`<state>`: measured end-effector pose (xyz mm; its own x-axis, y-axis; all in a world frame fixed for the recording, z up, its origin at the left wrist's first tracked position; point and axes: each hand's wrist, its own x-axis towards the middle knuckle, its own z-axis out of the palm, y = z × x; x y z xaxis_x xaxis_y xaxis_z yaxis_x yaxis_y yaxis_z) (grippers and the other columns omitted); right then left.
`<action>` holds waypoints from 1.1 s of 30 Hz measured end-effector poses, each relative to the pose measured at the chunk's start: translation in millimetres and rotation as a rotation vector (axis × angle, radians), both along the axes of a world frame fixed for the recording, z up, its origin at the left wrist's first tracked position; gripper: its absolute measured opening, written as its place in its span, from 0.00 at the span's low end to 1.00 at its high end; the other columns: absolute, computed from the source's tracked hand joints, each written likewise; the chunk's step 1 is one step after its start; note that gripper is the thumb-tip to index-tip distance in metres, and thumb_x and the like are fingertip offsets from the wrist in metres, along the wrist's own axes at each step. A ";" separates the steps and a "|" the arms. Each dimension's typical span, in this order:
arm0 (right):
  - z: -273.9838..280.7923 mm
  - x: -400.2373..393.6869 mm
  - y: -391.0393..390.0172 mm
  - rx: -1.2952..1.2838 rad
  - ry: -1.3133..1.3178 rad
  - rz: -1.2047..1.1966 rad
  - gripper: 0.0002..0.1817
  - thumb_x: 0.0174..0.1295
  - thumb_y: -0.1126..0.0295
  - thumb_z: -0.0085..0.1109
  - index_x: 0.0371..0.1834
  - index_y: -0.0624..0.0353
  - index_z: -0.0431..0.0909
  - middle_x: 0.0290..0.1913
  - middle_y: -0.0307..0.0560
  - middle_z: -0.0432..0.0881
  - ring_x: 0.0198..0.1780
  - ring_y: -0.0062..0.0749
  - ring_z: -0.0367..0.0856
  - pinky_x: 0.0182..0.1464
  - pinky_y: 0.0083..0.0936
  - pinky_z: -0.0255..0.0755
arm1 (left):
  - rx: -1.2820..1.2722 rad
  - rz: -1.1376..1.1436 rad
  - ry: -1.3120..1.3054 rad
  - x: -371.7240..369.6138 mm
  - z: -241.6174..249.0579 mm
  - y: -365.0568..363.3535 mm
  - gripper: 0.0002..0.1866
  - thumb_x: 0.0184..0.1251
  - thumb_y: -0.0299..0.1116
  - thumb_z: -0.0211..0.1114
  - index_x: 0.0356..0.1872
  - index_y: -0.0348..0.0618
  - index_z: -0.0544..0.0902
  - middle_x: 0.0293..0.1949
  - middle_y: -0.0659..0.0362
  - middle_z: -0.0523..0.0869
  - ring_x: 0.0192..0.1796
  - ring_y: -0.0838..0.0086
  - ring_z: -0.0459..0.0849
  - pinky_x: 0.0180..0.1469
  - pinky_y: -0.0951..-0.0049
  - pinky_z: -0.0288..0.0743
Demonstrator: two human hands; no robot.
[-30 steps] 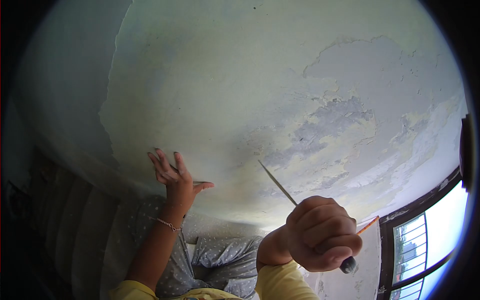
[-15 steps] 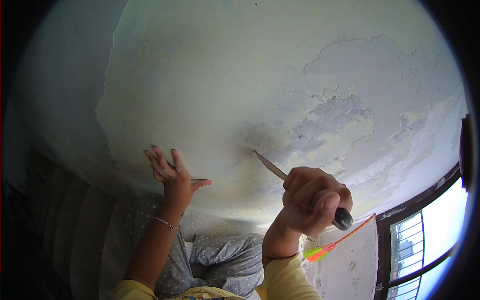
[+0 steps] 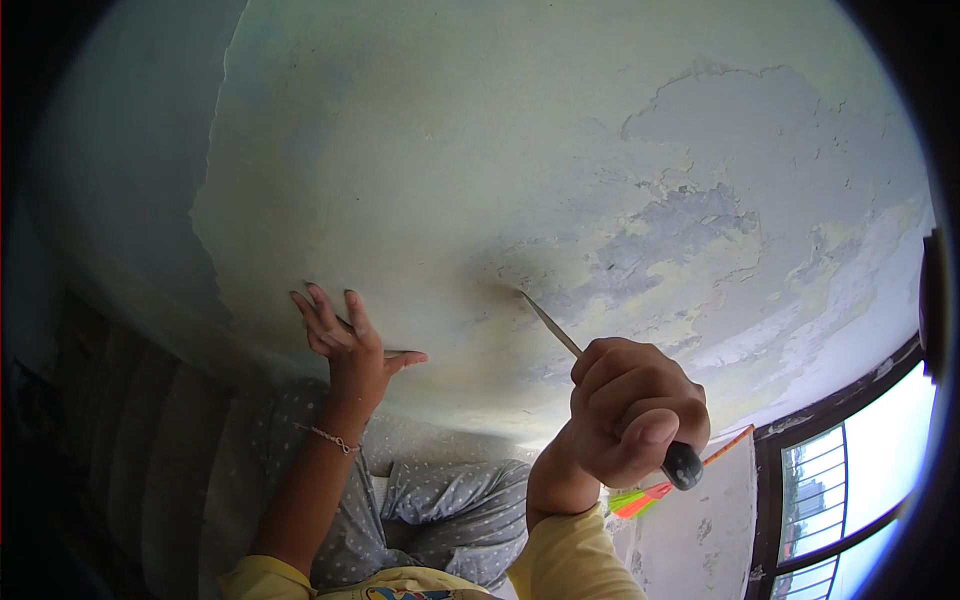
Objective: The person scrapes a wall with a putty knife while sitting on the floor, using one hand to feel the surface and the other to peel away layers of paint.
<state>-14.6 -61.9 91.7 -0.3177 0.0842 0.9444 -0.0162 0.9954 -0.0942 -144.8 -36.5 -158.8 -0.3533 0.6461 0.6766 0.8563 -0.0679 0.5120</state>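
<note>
The surface in front of you was a wall (image 3: 420,150), coated in pale, greenish-cream paint. Toward the right, the coat broke up into rough grey patches (image 3: 690,215), and a ragged paint edge (image 3: 210,150) ran down its left part. Your left hand (image 3: 345,335) lay spread against it, low and left of the middle. The tip of your pointed tool (image 3: 550,322) met it or stood just off it; you could not tell which. Below, behind your knees, showed a speckled strip (image 3: 430,435), floor or ledge.
</note>
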 end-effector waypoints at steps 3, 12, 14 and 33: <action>9.0 4.8 -14.3 -0.071 0.031 0.170 0.19 0.75 0.65 0.40 0.22 0.53 0.57 0.12 0.33 0.57 0.09 0.16 0.52 0.11 0.16 0.52 | 0.001 0.022 -0.002 -1.5 1.9 4.7 0.82 0.22 0.67 0.77 0.76 0.42 0.32 0.73 0.29 0.28 0.73 0.25 0.34 0.62 0.32 0.50; -5.3 -9.3 1.1 -0.071 0.007 0.107 0.18 0.74 0.67 0.42 0.23 0.56 0.58 0.10 0.36 0.59 0.08 0.19 0.54 0.08 0.20 0.55 | -0.017 0.011 -0.005 -1.6 2.6 4.2 0.80 0.24 0.66 0.78 0.75 0.40 0.33 0.73 0.29 0.27 0.73 0.25 0.33 0.64 0.34 0.48; 5.6 -1.9 -19.5 0.008 0.022 0.171 0.19 0.74 0.66 0.41 0.21 0.54 0.57 0.10 0.34 0.59 0.08 0.18 0.55 0.09 0.16 0.58 | -0.032 0.012 -0.004 -3.1 1.2 3.2 0.80 0.24 0.66 0.78 0.75 0.40 0.33 0.73 0.29 0.27 0.73 0.25 0.33 0.64 0.35 0.48; 3.5 -1.6 -22.6 -0.106 0.164 -0.075 0.23 0.71 0.58 0.55 0.21 0.57 0.61 0.11 0.40 0.67 0.12 0.28 0.67 0.16 0.27 0.70 | -0.026 0.013 -0.011 -1.7 2.2 1.6 0.80 0.24 0.65 0.79 0.76 0.40 0.34 0.73 0.28 0.28 0.73 0.25 0.34 0.64 0.35 0.48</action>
